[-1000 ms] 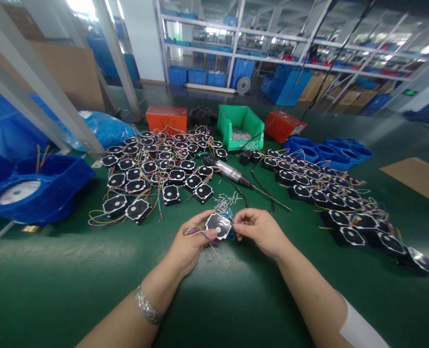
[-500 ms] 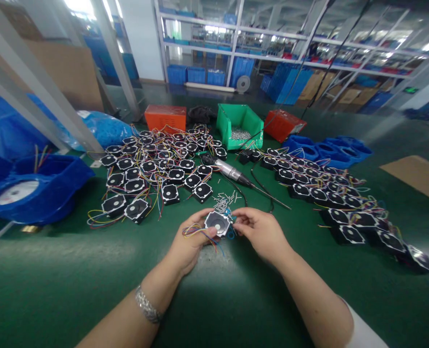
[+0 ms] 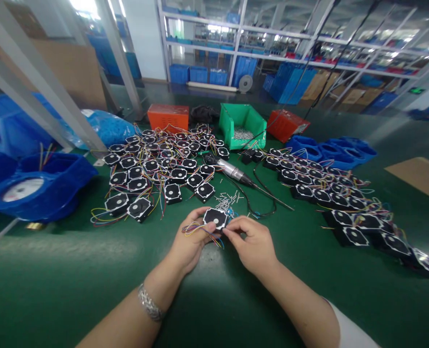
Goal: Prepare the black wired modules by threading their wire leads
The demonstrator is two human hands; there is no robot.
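My left hand point(image 3: 190, 239) is closed around a small square black motor point(image 3: 215, 218) with bright notched edges and a pale round centre. Its thumb lies across the front edge of the face. Thin red, yellow and blue wires point(image 3: 192, 228) come out over the fingers. At the motor's lower right corner, my right hand point(image 3: 252, 241) pinches thumb and forefinger together; whatever sits between them is too small to make out. Just behind the motor lies a loose pile of silver screws point(image 3: 227, 200). A silver power screwdriver point(image 3: 232, 171) with a long shaft rests beyond the pile.
Many wired motors point(image 3: 151, 166) spread over the green tabletop point(image 3: 214, 299) at left, and rows of them point(image 3: 321, 195) stand at right. A green bin point(image 3: 243, 128) of small metal parts stands behind, between orange boxes point(image 3: 169, 117). Blue plastic housings point(image 3: 40, 193) sit at far left.
My right hand has shifted left and closed in on the motor's lower right corner. The motor has tilted slightly, and the blue loop beside its right edge no longer shows there.
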